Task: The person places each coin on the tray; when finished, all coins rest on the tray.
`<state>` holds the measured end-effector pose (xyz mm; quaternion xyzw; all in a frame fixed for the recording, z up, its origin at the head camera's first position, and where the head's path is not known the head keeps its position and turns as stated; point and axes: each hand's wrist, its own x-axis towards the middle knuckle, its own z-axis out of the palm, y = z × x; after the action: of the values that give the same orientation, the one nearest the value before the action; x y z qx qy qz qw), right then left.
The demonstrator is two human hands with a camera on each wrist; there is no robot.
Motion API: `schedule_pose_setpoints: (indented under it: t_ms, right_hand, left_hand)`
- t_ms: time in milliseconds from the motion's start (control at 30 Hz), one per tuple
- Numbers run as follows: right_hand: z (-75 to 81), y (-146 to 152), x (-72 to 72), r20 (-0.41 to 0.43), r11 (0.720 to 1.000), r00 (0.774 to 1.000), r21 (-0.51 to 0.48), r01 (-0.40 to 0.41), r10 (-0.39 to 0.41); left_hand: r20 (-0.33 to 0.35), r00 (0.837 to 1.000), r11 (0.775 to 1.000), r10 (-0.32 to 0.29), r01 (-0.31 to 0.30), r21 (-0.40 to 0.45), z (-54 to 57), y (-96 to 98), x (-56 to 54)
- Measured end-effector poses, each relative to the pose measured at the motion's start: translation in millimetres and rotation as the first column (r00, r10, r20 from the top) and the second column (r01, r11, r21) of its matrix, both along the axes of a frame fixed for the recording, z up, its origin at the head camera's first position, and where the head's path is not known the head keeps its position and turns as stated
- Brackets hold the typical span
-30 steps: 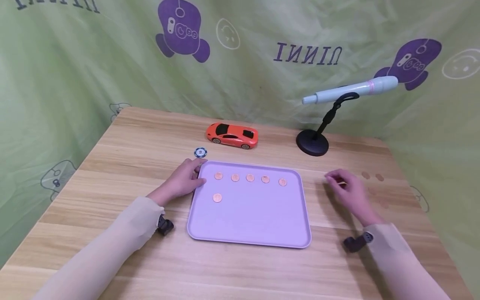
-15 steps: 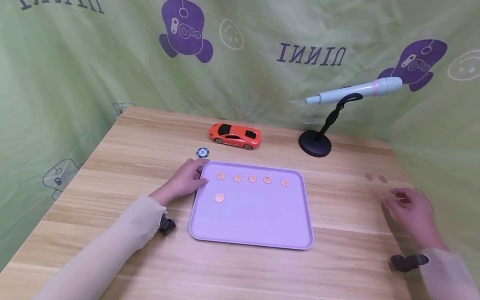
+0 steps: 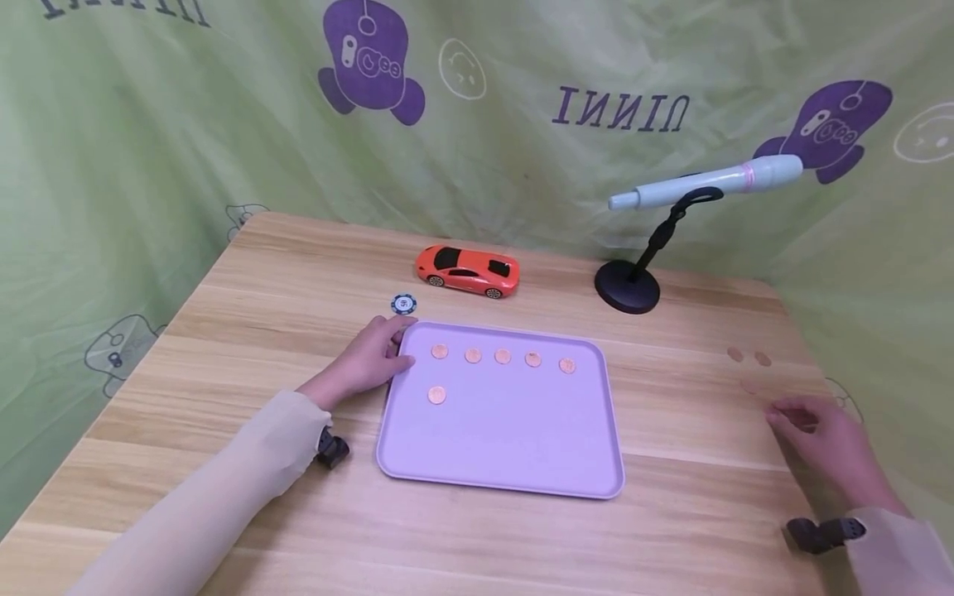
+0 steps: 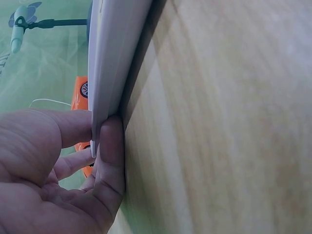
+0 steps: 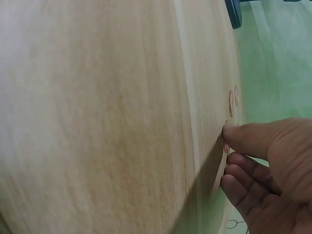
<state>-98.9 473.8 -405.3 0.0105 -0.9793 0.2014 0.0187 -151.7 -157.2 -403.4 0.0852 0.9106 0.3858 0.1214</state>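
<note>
My left hand point(image 3: 365, 358) grips the left edge of a lilac tray point(image 3: 499, 447). In the left wrist view, its fingers point(image 4: 111, 146) pinch the tray's rim point(image 4: 105, 68) from both sides. Copper-coloured coins lie on the tray: several in a row along its far side, and one coin point(image 3: 436, 395) below the row at the left. At the table's right side, my right hand point(image 3: 827, 447) reaches down to loose coins. In the right wrist view, its thumb point(image 5: 248, 139) overlaps a coin on the wood, with the fingertips spread a little apart from the thumb.
Two more loose coins, one of them this coin point(image 3: 734, 354), lie beyond my right hand. Behind the tray are a poker chip point(image 3: 404, 304) and an orange toy car point(image 3: 467, 271). A black stand point(image 3: 628, 285) holds a pale blue microphone-like stick point(image 3: 701, 184). Green cloth point(image 3: 522, 157) hangs behind.
My right hand has moved right, from beside the tray to the loose coins, and has come slightly lower since. My left hand stays on the tray's edge. The coins on the tray are unmoved.
</note>
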Motion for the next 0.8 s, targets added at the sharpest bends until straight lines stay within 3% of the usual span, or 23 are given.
schedule_pose_setpoints:
  t_ms: [467, 800]
  right_hand:
    - [-1.2, -6.8, -4.8, -0.051, 1.000, 0.999, -0.001, -0.014, 0.014]
    - [3.7, -0.9, -7.6, 0.022, 1.000, 0.999, -0.006, 0.030, -0.030]
  left_hand:
    - [0.009, 1.000, 1.000, 0.005, -0.005, -0.007, 0.4, -0.4, 1.8]
    - [0.002, 1.000, 1.000, -0.003, 0.003, -0.002, 1.3, 0.1, -0.5]
